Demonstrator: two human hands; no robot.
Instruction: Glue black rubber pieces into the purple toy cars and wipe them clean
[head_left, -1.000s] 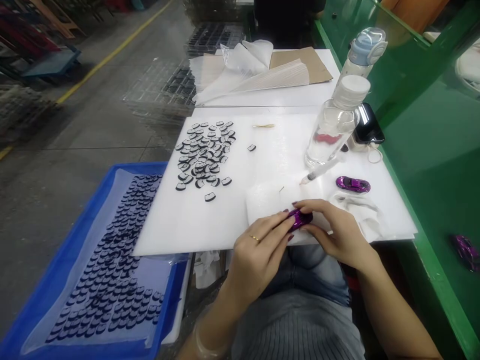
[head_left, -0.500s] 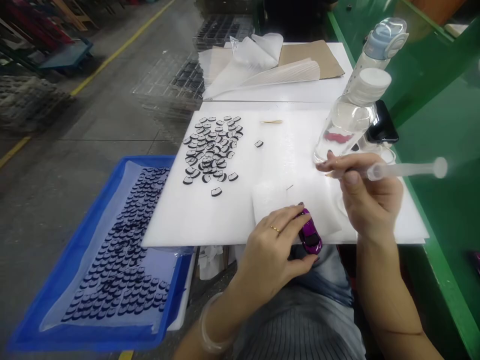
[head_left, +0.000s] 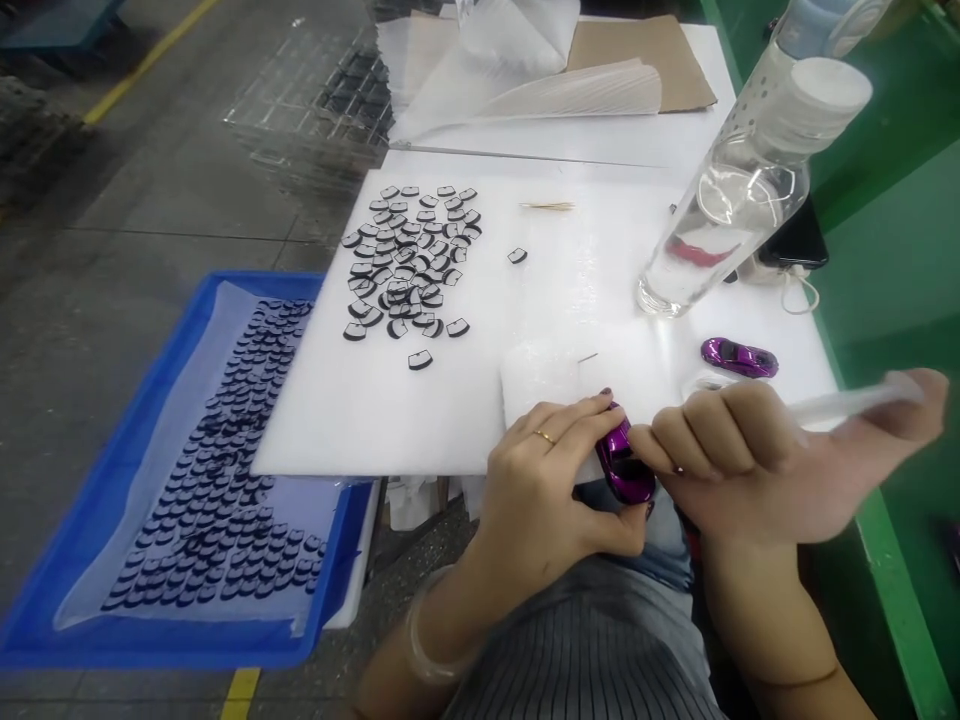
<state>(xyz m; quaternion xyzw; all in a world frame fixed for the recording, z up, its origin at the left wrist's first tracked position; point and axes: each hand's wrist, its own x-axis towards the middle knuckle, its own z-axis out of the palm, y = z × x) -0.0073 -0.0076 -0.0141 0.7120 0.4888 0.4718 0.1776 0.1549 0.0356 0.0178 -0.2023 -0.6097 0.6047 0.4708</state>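
Note:
My left hand grips a small purple toy car between thumb and fingers at the table's front edge. Wrapped round a translucent syringe, my right hand has its thumb at the syringe's back end, and its fingertips are beside the car. The syringe's front end is hidden by the fingers. Behind my right hand lies a second purple toy car. On the white foam sheet, many small dark-edged curved pieces are scattered at the left, with one lone piece apart from them.
Rows of dark pieces fill a blue tray at the lower left. A clear bottle and a black phone stand or lie at the right. Thin sticks and brown cardboard are farther back.
My right hand has turned over and come down to the car, its thumb now at the syringe's back end. The second purple car has come into sight. The view has shifted.

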